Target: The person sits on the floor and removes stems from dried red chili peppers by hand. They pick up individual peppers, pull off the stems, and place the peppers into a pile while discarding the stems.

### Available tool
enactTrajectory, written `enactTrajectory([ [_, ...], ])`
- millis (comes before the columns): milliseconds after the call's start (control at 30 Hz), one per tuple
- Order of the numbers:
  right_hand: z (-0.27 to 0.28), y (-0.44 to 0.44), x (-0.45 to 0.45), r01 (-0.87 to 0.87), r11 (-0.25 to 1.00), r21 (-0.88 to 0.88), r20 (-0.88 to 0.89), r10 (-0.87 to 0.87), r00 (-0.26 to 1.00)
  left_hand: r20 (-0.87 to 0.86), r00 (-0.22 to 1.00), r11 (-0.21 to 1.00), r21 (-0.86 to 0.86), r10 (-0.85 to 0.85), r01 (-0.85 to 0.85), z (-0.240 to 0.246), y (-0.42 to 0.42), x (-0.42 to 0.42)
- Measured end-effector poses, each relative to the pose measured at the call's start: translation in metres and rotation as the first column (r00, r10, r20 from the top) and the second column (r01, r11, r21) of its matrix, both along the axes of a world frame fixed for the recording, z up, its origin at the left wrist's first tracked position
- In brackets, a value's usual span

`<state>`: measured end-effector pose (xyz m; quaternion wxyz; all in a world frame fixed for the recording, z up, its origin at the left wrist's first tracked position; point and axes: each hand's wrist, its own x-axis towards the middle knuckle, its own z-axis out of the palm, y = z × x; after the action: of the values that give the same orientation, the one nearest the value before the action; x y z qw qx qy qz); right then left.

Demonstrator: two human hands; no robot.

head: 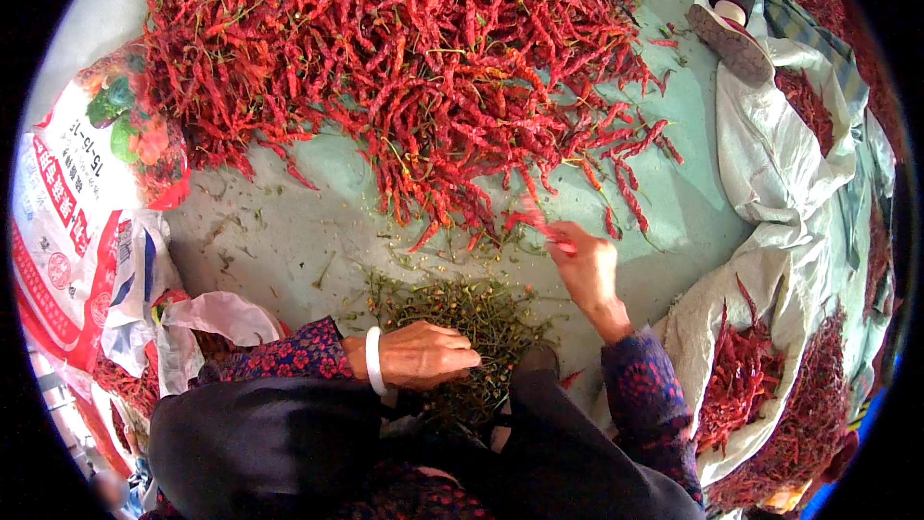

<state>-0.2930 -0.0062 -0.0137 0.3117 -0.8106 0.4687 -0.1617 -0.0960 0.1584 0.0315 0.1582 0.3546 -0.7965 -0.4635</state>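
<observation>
My right hand point(588, 267) is shut on a red chili pepper point(540, 222), blurred by motion, at the near edge of a large heap of wrinkled red chili peppers point(404, 50). My left hand point(422, 355), with a white bangle point(373, 360) at the wrist, hovers above a pile of green-brown chili stems point(462, 307). Its fingers are curled and close together. From the back of the hand I cannot tell if anything is pinched in them. The stem pile lies between my legs, nearer to me than the peppers.
At left stands a printed woven sack point(72, 195), with peppers in an opened bag point(224, 314) near my left sleeve. A white woven sack point(751, 245) at right holds red peppers point(740, 375). Another person's shoe point(733, 43) rests at upper right. Pale green sheeting point(693, 188) covers the floor.
</observation>
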Motion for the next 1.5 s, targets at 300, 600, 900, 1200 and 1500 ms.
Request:
enactTrajectory([
  [300,-0.053,-0.021,0.024,-0.151,0.976,-0.16,-0.127,0.131,0.983,-0.015,0.989,0.986,-0.076,0.148,-0.148,-0.001,0.001,0.002],
  [600,0.053,-0.03,0.025,0.074,0.784,0.616,0.347,-0.354,0.868,-0.161,0.563,0.577,0.382,0.811,-0.722,0.032,-0.039,0.049],
  [900,0.075,-0.01,0.035,-0.047,0.951,0.306,0.275,-0.041,0.961,-0.178,0.618,0.621,0.458,0.766,-0.637,0.059,-0.087,0.043],
  [1200,0.104,0.003,0.032,0.066,0.962,0.265,0.537,-0.204,0.819,-0.171,0.628,0.606,0.538,0.759,-0.586,0.041,-0.078,0.028],
  [1500,0.075,0.05,0.046,-0.276,0.423,0.863,0.503,-0.672,0.543,-0.155,0.617,0.622,0.388,0.772,-0.681,0.046,-0.068,0.017],
])
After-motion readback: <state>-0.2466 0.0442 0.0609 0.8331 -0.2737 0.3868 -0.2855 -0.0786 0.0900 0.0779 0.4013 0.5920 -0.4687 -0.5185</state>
